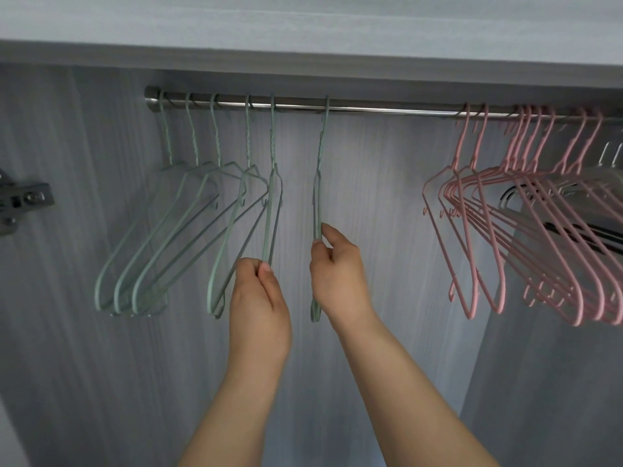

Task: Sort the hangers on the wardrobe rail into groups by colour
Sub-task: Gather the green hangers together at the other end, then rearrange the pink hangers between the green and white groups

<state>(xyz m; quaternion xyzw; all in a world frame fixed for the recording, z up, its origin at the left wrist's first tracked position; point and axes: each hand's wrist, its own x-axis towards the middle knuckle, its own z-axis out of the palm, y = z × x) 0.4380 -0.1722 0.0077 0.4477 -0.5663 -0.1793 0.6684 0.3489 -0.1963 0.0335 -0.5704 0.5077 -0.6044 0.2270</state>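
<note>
A steel wardrobe rail [381,107] runs across the top. Several pale green hangers [158,230] hang at its left end and several pink hangers [526,230] crowd its right end. My left hand [259,298] pinches the lower bar of the rightmost green hanger of the left group [272,197]. My right hand [333,274] pinches a lone green hanger [318,183] that hangs edge-on near the middle of the rail, apart from both groups.
A grey shelf [303,35] sits just above the rail, and grey wood-grain panels form the back. A door hinge [23,200] is on the left wall. A metal pull-out rack [573,224] lies behind the pink hangers at right.
</note>
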